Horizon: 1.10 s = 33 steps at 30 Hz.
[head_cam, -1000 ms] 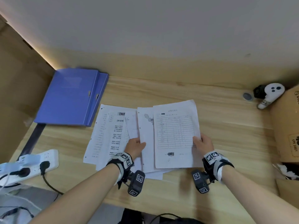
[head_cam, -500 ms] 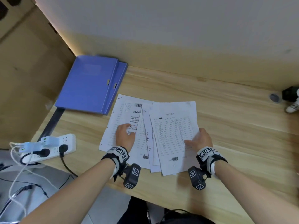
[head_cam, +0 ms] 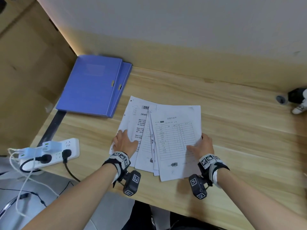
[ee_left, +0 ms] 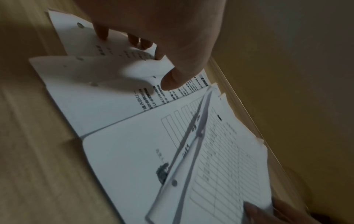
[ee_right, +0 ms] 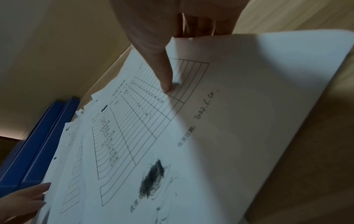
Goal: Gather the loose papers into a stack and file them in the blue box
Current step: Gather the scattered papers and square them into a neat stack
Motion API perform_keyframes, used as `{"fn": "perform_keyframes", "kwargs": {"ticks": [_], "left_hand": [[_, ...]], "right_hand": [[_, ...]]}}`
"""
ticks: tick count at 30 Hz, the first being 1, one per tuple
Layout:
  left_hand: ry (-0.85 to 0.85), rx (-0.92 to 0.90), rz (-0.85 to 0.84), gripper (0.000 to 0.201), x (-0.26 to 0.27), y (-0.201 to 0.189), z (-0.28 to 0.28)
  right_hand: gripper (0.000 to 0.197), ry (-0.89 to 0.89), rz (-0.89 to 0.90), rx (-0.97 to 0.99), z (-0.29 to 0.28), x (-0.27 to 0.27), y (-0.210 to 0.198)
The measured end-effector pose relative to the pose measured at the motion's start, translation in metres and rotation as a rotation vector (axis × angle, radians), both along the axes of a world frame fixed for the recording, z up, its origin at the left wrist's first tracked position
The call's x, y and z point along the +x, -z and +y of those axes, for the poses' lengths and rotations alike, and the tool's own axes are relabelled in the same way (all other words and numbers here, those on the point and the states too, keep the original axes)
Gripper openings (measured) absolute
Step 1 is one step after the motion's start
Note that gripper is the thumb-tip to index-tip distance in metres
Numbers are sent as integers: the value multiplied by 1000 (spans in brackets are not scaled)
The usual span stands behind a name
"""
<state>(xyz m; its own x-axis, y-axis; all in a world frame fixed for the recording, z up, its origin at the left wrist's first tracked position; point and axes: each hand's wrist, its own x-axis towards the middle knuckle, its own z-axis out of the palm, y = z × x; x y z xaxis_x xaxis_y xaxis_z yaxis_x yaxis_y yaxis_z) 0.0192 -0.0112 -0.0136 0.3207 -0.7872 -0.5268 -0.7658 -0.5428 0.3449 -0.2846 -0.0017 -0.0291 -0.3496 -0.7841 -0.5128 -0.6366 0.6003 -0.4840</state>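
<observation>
1. Left hand [head_cam: 124,143] lies flat, fingers spread, on the left sheets of the papers [head_cam: 167,140].
2. Right hand [head_cam: 201,146] pinches the top sheet's right edge, thumb on top.
3. Papers lie fanned on the table [head_cam: 240,130]; blue box [head_cam: 93,85] sits closed, rear-left.

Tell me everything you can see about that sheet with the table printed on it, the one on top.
The top sheet is white paper printed with a ruled table under a short heading, with a dark smudge near its lower edge. It lies uppermost on a fanned pile of papers on the wooden desk, slightly askew. The right hand pinches its right edge, thumb on top, lifting that side a little. The left hand rests on the sheets further left.
</observation>
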Motion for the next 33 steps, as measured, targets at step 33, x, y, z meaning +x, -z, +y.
{"fn": "perform_keyframes", "kwargs": {"ticks": [33], "left_hand": [[-238,13,656,36,-80,-22,-40]], "right_hand": [[75,233,-369,57,-15,-2,-12]]}}
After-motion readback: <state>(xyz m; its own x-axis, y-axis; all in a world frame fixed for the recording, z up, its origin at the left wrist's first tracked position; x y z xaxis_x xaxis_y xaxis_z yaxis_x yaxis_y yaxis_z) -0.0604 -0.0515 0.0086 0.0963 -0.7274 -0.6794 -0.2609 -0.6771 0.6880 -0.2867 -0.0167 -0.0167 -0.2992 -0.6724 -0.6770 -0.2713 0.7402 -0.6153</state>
